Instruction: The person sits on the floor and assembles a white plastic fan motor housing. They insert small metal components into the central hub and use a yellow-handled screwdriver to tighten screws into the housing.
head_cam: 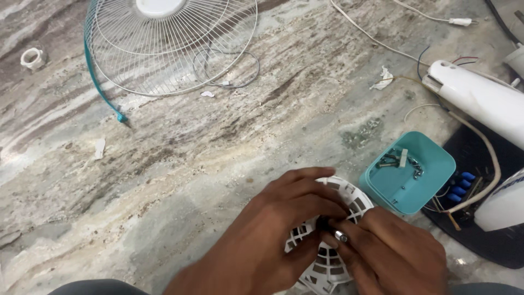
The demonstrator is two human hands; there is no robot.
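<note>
Both hands work low in the view on a round white slotted plastic cover, which rests on the streaked stone floor near the bottom edge; the left hand lies over the cover's upper rim, its fingers curled down onto it; the right hand meets it at the cover's centre, fingertips pinched on a small metal pin that juts from the middle; the two hands touch each other there. Just beside the cover, to the right, sits a teal square tray with a few screws lying in it; past the tray a black mat carries blue-handled tools and a white cord; a white fan body lies above it. Well apart, at the upper left, a white wire fan guard lies flat with a teal rim band; a small white ring sits near the left edge.
</note>
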